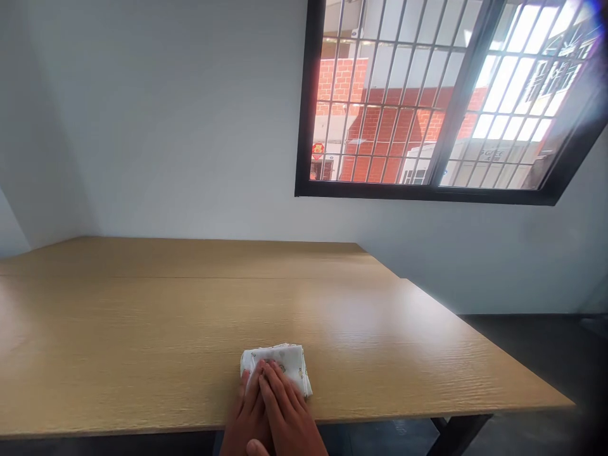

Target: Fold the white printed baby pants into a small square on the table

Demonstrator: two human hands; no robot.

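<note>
Near the table's (142, 354) front edge lies a folded white cloth (280, 364); the right hand (289, 418) lies over the left hand (247, 418), both with fingers stretched flat, pressing on the cloth, gripping nothing

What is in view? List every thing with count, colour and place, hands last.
cloth: one, white with small print, folded, near the table's front edge
table: one, light wood, fills the foreground; a seam runs across its far part
table leg: one, black, under the right front corner
window: one, black frame with bars, upper right wall; red brick building outside
wall: white, behind the table
floor: dark, right of the table
left hand: one, flat, fingers on the cloth
right hand: one, flat on the cloth, overlapping the left
</note>
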